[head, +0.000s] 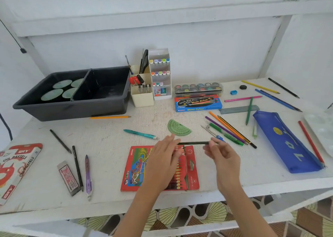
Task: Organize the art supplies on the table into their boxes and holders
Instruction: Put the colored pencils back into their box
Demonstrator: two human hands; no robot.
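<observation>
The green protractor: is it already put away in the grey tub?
No, the green protractor lies flat on the table, out in front of the grey tub and to its right.

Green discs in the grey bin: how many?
4, all in the left compartment of the grey bin: back-left disc, back-right disc, front-left disc, front-right disc. The divider cuts off the two right ones; more may be hidden.
</observation>
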